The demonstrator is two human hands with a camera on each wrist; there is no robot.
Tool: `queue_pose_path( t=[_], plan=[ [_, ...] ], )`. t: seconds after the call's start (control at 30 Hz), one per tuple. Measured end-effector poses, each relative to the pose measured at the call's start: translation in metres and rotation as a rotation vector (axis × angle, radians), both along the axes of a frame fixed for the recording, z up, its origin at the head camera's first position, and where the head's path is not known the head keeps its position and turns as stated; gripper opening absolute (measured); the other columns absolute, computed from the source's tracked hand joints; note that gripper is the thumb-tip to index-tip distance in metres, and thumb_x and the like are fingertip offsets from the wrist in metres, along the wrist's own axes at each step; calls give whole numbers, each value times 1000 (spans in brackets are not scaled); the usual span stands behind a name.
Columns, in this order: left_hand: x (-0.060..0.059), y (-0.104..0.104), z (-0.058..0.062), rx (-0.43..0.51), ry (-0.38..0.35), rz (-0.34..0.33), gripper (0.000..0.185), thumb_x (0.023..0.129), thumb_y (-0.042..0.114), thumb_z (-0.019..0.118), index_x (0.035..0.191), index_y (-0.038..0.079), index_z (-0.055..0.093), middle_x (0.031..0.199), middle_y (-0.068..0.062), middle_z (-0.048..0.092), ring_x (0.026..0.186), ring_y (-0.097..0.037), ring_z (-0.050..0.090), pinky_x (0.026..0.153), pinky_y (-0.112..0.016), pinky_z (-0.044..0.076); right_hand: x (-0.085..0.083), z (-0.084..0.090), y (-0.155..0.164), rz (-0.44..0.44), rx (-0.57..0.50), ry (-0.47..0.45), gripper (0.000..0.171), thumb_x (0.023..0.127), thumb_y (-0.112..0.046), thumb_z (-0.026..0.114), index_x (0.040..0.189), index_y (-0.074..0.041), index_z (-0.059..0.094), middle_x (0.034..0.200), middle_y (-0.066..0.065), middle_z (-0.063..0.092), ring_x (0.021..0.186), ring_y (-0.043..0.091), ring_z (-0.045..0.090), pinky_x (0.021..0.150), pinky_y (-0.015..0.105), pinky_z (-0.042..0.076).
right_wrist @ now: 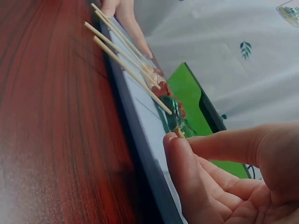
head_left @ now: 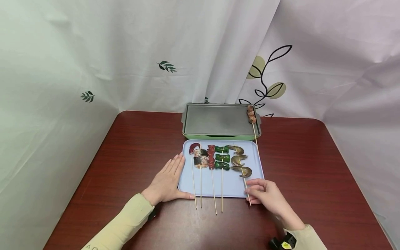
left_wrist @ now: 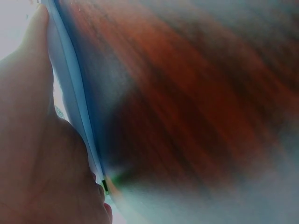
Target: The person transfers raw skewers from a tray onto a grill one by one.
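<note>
The left wrist view is almost wholly blurred — the bench (left_wrist: pixel 196 102) is a red-brown smear, and only a thin edge of the blue tray (left_wrist: pixel 74 93) reads clearly. The left hand (left_wrist: pixel 32 140) fills that picture's left side, cut off by its left and bottom edges, so its fingers cannot be told apart there. In the right wrist view the right hand (right_wrist: pixel 229 177) runs off the bottom and right edges, and the shrimp skewer (right_wrist: pixel 179 132) shows only as a stub end between fingertips. In the head view the stick's near end (head_left: pixel 249 199) disappears under the fingers — both sleeves leave the bottom edge.
</note>
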State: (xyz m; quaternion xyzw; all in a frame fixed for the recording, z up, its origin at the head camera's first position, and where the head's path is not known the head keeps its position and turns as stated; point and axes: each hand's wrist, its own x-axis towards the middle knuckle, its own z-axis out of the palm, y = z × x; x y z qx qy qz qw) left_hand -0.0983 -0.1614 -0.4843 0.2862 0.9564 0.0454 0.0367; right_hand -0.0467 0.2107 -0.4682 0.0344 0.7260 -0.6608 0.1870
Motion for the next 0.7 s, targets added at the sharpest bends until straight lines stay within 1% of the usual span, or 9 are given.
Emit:
queue_pose_path(
  t=[0.2,0.3,0.47,0.7],
  plan=[
    [1,0,-1,4,6,1,139,71,94,53,158,-8,19,166,-24,13,153,-35,13,122,-45,15,1,1,2,35,-31,-17,54,90,5,68,137,21,47,98,21,72,82,14,70,70,33,61],
    [1,0,-2,3,10,2,139,71,94,53,158,-9,19,166,-24,13,153,-35,14,122,-45,16,2,1,2,50,-44,-27,59,88,5,70,140,20,45,100,20,71,83,16,70,72,35,61],
    [1,0,-1,4,7,5,139,71,94,54,158,-9,19,166,-24,13,153,-35,14,122,-45,16,4,-1,2,62,-65,-19,60,90,4,70,142,19,43,102,20,69,83,21,71,71,39,62],
    [1,0,1,5,-4,7,139,70,94,54,158,-8,19,166,-23,12,153,-35,12,122,-45,15,5,-2,2,51,-83,2,59,89,8,67,142,20,42,104,23,68,83,19,71,72,40,62]
  ],
)
